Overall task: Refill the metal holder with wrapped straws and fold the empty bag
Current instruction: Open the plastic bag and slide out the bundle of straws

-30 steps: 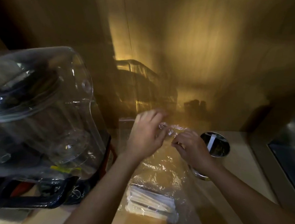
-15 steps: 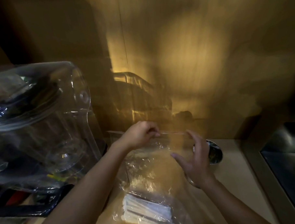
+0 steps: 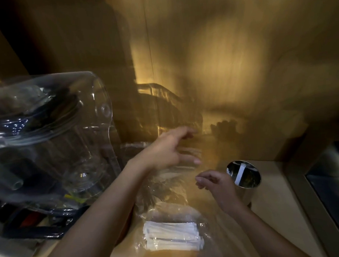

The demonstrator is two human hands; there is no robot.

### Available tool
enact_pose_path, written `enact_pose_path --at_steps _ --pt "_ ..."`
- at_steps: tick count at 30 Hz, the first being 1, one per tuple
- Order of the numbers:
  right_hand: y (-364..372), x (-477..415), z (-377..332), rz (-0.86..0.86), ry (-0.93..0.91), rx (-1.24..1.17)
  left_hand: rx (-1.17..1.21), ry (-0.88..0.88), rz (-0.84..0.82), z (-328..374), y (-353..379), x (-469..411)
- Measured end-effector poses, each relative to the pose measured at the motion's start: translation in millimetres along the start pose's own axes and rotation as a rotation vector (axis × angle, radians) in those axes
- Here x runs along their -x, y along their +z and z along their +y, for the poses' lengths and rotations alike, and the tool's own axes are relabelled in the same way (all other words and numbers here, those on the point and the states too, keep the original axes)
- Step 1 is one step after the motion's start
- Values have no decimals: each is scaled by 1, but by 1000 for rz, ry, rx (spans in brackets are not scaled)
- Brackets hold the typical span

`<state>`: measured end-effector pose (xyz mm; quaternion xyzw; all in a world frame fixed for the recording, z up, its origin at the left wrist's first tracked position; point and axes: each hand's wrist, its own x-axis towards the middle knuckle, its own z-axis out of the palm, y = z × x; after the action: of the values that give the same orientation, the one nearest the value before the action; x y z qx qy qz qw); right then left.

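A clear plastic bag lies lengthwise on the tan counter, with a bundle of white wrapped straws at its near end. My left hand hovers over the bag's far end with its fingers spread and nothing gripped. To the right of the bag, my right hand is loosely curled, with nothing visible in it. It is just left of the shiny metal holder. The holder stands upright, and one white strip shows inside it.
A large clear plastic blender enclosure fills the left side, on a dark base with a blue handle. A steel sink edge runs along the right. A gold reflective wall stands close behind the counter.
Both hands have let go of the bag's top edge. My left hand has opened and spread. My right hand has dropped lower, toward the holder. The bag now lies slack.
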<state>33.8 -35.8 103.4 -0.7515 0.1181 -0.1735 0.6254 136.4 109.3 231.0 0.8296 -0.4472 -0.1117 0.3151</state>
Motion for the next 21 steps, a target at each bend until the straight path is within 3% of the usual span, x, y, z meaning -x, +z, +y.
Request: enact_pose_path --at_steps 3,6,14,21 --pt "2 -2 -14 6 -2 -38 -190 74 -98 18 7 -10" --pt "0 -1 -20 -4 -16 -53 -328 123 -89 25 5 -17" --pt "-9 20 2 -92 109 -28 -233 126 116 32 -49 -19" --pt "-27 20 19 61 160 -7 -146 51 244 28 -83 -15"
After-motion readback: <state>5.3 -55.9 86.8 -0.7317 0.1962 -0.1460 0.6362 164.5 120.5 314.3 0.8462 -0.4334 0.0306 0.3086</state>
